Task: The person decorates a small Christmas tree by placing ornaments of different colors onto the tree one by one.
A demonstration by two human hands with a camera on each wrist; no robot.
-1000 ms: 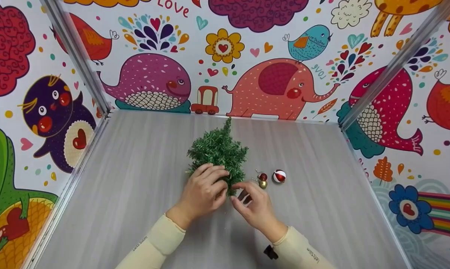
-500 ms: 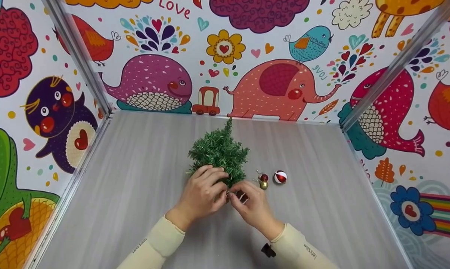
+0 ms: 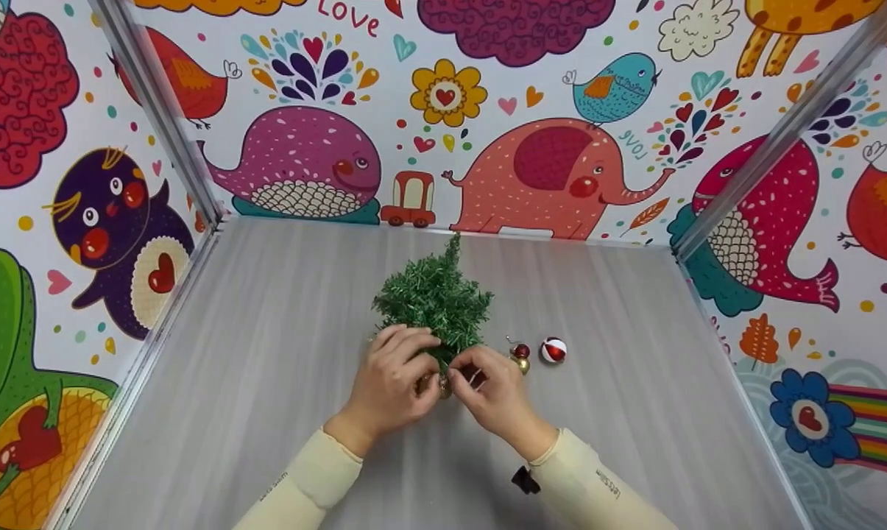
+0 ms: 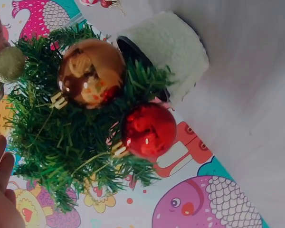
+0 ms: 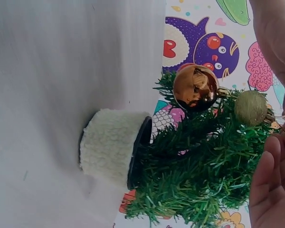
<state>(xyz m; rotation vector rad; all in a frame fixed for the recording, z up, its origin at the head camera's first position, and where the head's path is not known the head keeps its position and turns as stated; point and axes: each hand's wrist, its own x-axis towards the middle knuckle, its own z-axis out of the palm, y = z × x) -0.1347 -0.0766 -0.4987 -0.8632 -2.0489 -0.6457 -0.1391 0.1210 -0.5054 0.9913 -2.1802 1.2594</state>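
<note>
- Small gold ball [image 5: 251,108] is at the near face of the green tree [image 3: 436,298], right by the fingertips of both hands.
- Ball's axis: its cap [image 5: 269,116] points up and away from the white pot [image 5: 111,147], toward the fingers; ball sits below them.
- Tree stands upright in the pot, long axis vertical, straight ahead of the hands and just beyond the ball.
- Right hand [image 3: 498,386]: thumb and forefinger look pinched at the ball's cap end, coming in from the right.
- Left hand [image 3: 399,372]: forefinger and thumb bent in from the left, other fingers along the foliage. Can't tell if it grips anything.
- Nearer hand: too close to call; the ball sits in the narrow space between them.
- Large copper ball [image 4: 92,71] and red ball [image 4: 149,129] sit against the branches, low, near the pot.
- Red-and-white ball [image 3: 553,350] is on the table [image 3: 303,309], right of the tree; right hand is nearer to that one.
</note>
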